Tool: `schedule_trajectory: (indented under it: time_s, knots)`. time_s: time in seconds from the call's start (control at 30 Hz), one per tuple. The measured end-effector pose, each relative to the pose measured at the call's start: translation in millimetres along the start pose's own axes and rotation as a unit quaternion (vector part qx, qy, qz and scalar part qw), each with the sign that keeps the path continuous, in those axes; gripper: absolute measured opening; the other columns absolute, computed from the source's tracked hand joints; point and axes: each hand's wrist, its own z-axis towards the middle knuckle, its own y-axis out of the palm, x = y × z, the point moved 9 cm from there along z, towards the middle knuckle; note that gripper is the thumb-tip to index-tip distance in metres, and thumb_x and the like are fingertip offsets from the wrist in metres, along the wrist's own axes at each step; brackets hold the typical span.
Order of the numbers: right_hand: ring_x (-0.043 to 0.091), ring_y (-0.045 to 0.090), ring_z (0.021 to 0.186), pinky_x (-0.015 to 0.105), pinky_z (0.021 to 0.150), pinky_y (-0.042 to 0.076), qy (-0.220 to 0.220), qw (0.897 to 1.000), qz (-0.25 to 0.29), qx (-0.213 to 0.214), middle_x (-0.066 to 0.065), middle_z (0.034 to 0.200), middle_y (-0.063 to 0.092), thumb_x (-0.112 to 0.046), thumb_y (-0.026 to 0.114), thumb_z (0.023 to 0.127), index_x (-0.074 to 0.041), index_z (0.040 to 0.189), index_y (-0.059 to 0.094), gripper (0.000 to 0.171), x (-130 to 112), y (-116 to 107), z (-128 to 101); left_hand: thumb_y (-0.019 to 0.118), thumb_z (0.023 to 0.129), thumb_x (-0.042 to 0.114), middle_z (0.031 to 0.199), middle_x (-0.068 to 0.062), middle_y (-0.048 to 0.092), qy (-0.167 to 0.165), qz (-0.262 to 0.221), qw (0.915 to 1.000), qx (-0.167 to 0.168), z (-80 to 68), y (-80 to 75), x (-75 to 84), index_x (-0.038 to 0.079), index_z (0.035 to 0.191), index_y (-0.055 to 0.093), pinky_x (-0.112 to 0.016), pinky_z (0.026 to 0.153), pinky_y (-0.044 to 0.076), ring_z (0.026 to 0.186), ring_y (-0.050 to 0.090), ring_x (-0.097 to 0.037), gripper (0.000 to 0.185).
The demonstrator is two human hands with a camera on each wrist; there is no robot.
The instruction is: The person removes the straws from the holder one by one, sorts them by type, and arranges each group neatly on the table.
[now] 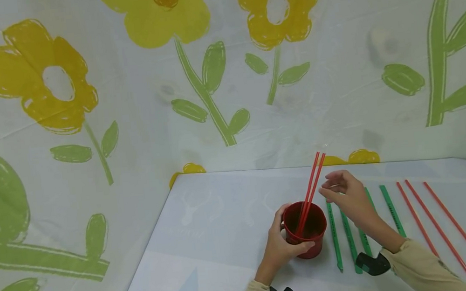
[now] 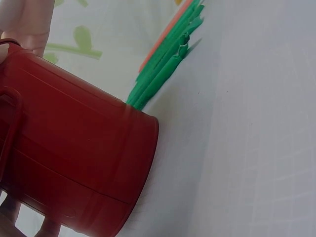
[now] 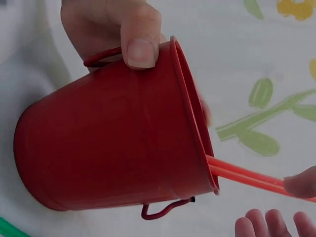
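Note:
A small red metal bucket (image 1: 313,248) with side loops stands on the table, gripped near its rim by my left hand (image 1: 279,244). The thumb presses on its near side, as the right wrist view also shows. Two thin red sticks (image 1: 315,178) lean inside the bucket, their upper ends rising well above the rim. Right beside them is my right hand (image 1: 349,197), fingers loosely bent and spread from the thumb. In the right wrist view its thumb (image 3: 302,182) overlaps the red sticks (image 3: 247,177), while the other fingers lie apart from them.
Several green sticks (image 1: 348,237) with dark markings lie side by side right of the bucket, partly under my right forearm. Farther right lie three more red sticks (image 1: 439,230). Behind the white table (image 1: 207,223) hangs a flower-printed cloth (image 1: 136,98).

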Motion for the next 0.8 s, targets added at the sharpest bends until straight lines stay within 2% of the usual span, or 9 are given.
schedule_trajectory:
  time_s: [0.1, 0.17, 0.23, 0.33, 0.4, 0.47, 0.53, 0.6, 0.8]
  knots:
    - [0.023, 0.062, 0.091, 0.022, 0.067, 0.054, -0.001, 0.999, 0.041, 0.008, 0.016, 0.108, 0.059, -0.031, 0.067, 0.088, -0.005, 0.121, 0.048, 0.046, 15.8, 4.6, 6.8, 0.079, 0.074, 0.030, 0.135, 0.005, 0.050, -0.003, -0.001, 1.0000, 0.001, -0.2, 0.7, -0.8, 0.020, 0.144, 0.032, -0.040, 0.093, 0.045, 0.119, 0.047, -0.017, 0.085]
    - [0.025, 0.062, 0.093, 0.026, 0.070, 0.055, 0.013, 0.998, 0.055, 0.010, 0.016, 0.110, 0.058, -0.030, 0.068, 0.088, -0.004, 0.122, 0.047, 0.048, 17.9, 7.6, 8.6, 0.079, 0.074, 0.031, 0.134, 0.006, 0.050, -0.004, -0.001, 1.0000, 0.002, -0.2, 0.4, -1.0, 0.019, 0.144, 0.032, -0.038, 0.092, 0.046, 0.119, 0.047, -0.017, 0.085]
    - [0.018, 0.063, 0.090, 0.025, 0.069, 0.055, 0.003, 0.998, 0.064, 0.014, 0.011, 0.108, 0.059, -0.034, 0.068, 0.086, -0.009, 0.123, 0.048, 0.048, 43.0, 13.8, 19.1, 0.079, 0.074, 0.032, 0.134, 0.005, 0.051, -0.005, -0.001, 1.0000, 0.003, -0.2, 0.0, -1.3, 0.017, 0.144, 0.032, -0.038, 0.091, 0.046, 0.119, 0.047, -0.017, 0.085]
    - [0.020, 0.063, 0.091, 0.027, 0.072, 0.055, 0.021, 0.998, 0.062, 0.013, 0.015, 0.110, 0.059, -0.029, 0.067, 0.088, -0.004, 0.123, 0.046, 0.047, 32.4, 17.1, 16.7, 0.079, 0.074, 0.033, 0.133, 0.005, 0.051, -0.006, 0.002, 1.0000, 0.003, 0.0, -0.4, -2.3, 0.017, 0.144, 0.032, -0.038, 0.092, 0.046, 0.119, 0.047, -0.016, 0.085]
    - [0.012, 0.063, 0.085, 0.022, 0.068, 0.054, 0.019, 0.997, 0.066, 0.019, 0.015, 0.109, 0.059, -0.028, 0.067, 0.088, -0.005, 0.121, 0.047, 0.045, 32.1, 18.6, 16.7, 0.079, 0.074, 0.033, 0.134, 0.005, 0.050, -0.009, 0.003, 1.0000, 0.001, 0.2, -0.1, -2.8, 0.020, 0.143, 0.032, -0.038, 0.092, 0.046, 0.120, 0.046, -0.016, 0.084]
    - [0.012, 0.063, 0.083, 0.022, 0.069, 0.054, 0.043, 0.996, 0.073, 0.022, 0.021, 0.110, 0.058, -0.021, 0.067, 0.089, 0.000, 0.120, 0.045, 0.043, 7.8, 16.4, 6.9, 0.079, 0.074, 0.032, 0.134, 0.007, 0.050, -0.012, 0.004, 0.9999, -0.001, 0.5, 0.5, -3.6, 0.022, 0.143, 0.032, -0.038, 0.093, 0.045, 0.120, 0.046, -0.015, 0.084]
    - [0.008, 0.062, 0.080, 0.021, 0.069, 0.054, 0.051, 0.995, 0.078, 0.025, 0.021, 0.110, 0.058, -0.019, 0.066, 0.090, 0.000, 0.120, 0.045, 0.041, 8.3, 17.0, 6.4, 0.079, 0.074, 0.031, 0.133, 0.007, 0.050, -0.012, 0.005, 0.9999, -0.002, 0.5, 0.7, -4.3, 0.024, 0.143, 0.031, -0.037, 0.093, 0.045, 0.120, 0.046, -0.015, 0.084]
    - [0.010, 0.063, 0.080, 0.021, 0.070, 0.053, 0.056, 0.995, 0.084, 0.027, 0.021, 0.110, 0.058, -0.017, 0.065, 0.090, 0.001, 0.119, 0.046, 0.039, 8.7, 17.8, 6.2, 0.079, 0.074, 0.031, 0.133, 0.008, 0.050, -0.012, 0.005, 0.9999, 0.001, 0.5, 0.4, -5.0, 0.024, 0.143, 0.032, -0.037, 0.092, 0.046, 0.120, 0.046, -0.014, 0.084]
    - [0.012, 0.064, 0.078, 0.022, 0.068, 0.054, 0.036, 0.994, 0.096, 0.037, 0.020, 0.105, 0.059, -0.013, 0.064, 0.090, 0.001, 0.115, 0.047, 0.033, 9.0, 17.7, 7.1, 0.080, 0.073, 0.030, 0.132, 0.007, 0.051, -0.004, 0.004, 1.0000, 0.008, -0.5, -1.2, -3.2, 0.025, 0.142, 0.033, -0.037, 0.090, 0.047, 0.119, 0.047, -0.015, 0.084]
